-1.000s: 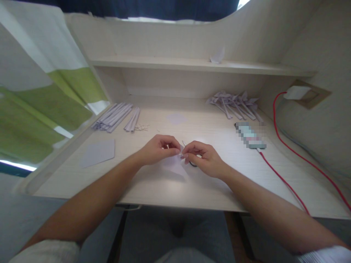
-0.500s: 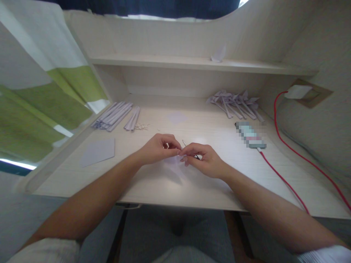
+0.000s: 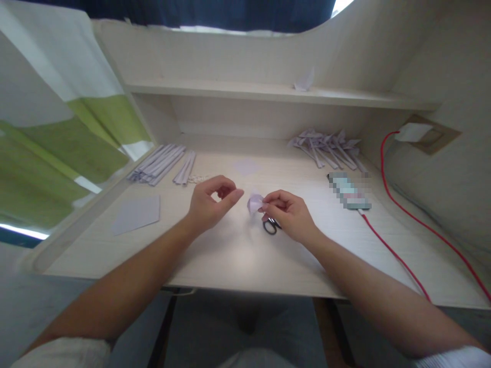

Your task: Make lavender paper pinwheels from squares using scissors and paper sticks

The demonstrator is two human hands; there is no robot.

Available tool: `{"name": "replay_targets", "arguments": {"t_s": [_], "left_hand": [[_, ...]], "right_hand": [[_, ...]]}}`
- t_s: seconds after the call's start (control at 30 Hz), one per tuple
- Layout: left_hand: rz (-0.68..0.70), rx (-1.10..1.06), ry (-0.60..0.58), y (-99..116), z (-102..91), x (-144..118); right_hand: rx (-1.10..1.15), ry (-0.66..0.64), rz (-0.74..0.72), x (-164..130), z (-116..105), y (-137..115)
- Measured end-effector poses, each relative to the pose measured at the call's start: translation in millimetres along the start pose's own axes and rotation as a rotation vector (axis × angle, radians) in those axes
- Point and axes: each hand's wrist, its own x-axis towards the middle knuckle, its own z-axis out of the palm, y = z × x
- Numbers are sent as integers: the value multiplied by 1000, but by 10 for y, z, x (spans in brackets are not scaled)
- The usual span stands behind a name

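Observation:
My right hand (image 3: 289, 214) pinches a small piece of folded white paper (image 3: 254, 203), with bent, curved flaps, between thumb and fingertips. Just under that hand a pair of scissors (image 3: 269, 227) with dark handle loops lies on the desk, its blades mostly hidden. To the left, my left hand (image 3: 215, 202) is apart from the paper and holds nothing I can see; its fingers are loosely curled with a gap to the thumb. Behind it lie small pale twisted bits (image 3: 197, 179), partly covered by the hand.
Rolled paper sticks (image 3: 159, 161) lie at the back left, with a smaller bunch (image 3: 184, 168) alongside. Paper sheets (image 3: 138, 214) rest at the left. Paper pinwheels on sticks (image 3: 330, 145) are piled back right, near a phone (image 3: 349, 191) on a red cable (image 3: 395, 260).
My left hand has let go of the paper and moved up and left. The folded paper stays in my right hand, and the scissors' handles now show below it.

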Motion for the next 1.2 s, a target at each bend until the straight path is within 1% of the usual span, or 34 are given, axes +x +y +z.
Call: {"name": "replay_targets", "arguments": {"t_s": [0.1,0.17,0.23,0.37,0.5,0.67,0.8,0.93,1.2], "left_hand": [[91,52,-104,57,28,-56],[121,92,-154,77,58,-85],[125,154,-170,80,87,-103],[76,232,-210,58,114,-115],[53,236,-215,49,104,-106],[78,249,-227,57,93,-85],[97,173,-261,63,89,-73],[133,121,-315,64,80,-61],[86,114,-352,72,62,-49]], "right_hand": [[25,23,13,15,-5,12],[15,28,15,16,-6,9],[-10,26,17,13,-6,-5],[-40,24,27,4,-1,-43],[-27,15,27,-1,9,-62],[-15,-2,18,-10,8,-56],[-16,-36,-9,-29,6,-45],[-50,-55,-48,-63,14,-80],[-164,-81,-101,-111,15,-125]]}}
